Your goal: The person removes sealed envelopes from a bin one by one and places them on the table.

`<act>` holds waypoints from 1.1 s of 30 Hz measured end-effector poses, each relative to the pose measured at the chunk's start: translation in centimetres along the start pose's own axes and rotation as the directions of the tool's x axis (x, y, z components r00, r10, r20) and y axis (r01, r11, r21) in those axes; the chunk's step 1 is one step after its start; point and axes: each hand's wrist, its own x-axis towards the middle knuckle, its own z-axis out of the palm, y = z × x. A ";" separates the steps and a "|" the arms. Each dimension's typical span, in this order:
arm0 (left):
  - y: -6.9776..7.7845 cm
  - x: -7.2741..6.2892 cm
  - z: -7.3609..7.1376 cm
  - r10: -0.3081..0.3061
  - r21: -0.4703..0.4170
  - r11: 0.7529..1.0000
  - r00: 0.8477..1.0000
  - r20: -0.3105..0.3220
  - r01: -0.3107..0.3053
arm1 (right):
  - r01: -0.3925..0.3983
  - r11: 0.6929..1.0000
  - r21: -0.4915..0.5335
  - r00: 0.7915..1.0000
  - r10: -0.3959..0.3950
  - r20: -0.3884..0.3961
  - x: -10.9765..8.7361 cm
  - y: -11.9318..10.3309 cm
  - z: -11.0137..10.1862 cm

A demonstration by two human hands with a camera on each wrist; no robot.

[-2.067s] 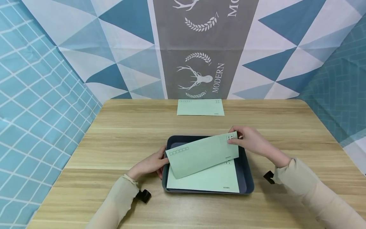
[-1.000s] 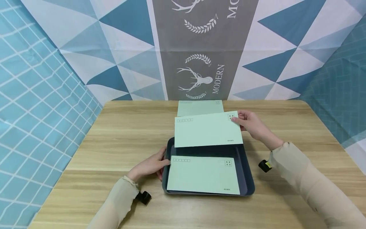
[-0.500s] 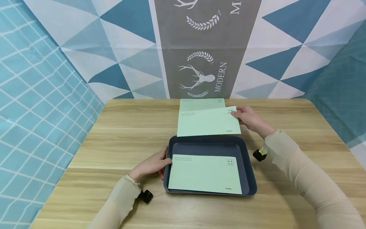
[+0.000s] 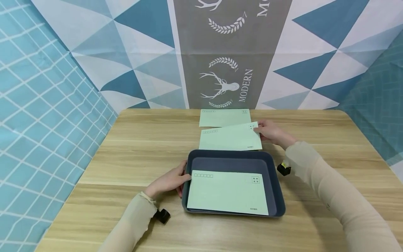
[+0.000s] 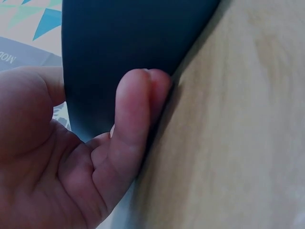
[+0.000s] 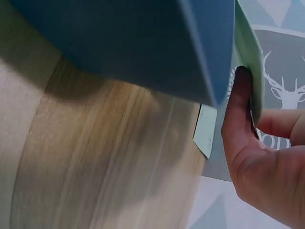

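Observation:
A dark blue-grey tray [image 4: 275, 185] lies on the table with a pale green envelope [image 4: 227, 194] inside. My left hand [image 4: 168, 180] grips the tray's left side, thumb over the rim. In the left wrist view, fingers [image 5: 131, 109] of that hand press against its outer wall. Behind the tray, my right hand [image 4: 272, 133] pinches another pale green envelope [image 4: 228, 138] by its upper right corner. The right wrist view shows this envelope [image 6: 257, 71] edge-on between thumb and fingers. A third envelope [image 4: 224, 118] rests flat at the table's back edge, just beyond the held one.
The wooden table [image 4: 138, 150] ends at a patterned backdrop [image 4: 220, 52] with triangles and a deer print. Blue tile-patterned cloth [image 4: 41, 115] hangs at the left. A small black device [image 4: 284, 169] sits at the right wrist, and another black device [image 4: 162, 216] at the left.
My right hand has lifted the upper envelope out of the tray, carried it away from me, and lowered it behind the tray's far rim. The left hand has stayed on the tray.

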 end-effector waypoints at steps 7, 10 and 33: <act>-0.2 0.0 -0.1 0.001 -0.020 1.000 1.000 0.008 -0.001 | -0.051 0.999 -0.016 0.999 0.051 -0.005 0.8 0.4 0.7; -0.2 0.0 -0.2 0.002 -0.025 1.000 1.000 0.011 -0.002 | -0.063 0.998 0.008 0.998 0.063 -0.024 1.0 0.6 0.8; -0.3 0.1 -0.3 -0.002 -0.035 0.999 1.000 0.022 0.002 | -0.102 0.995 -0.015 0.984 0.099 -0.151 1.9 1.6 0.5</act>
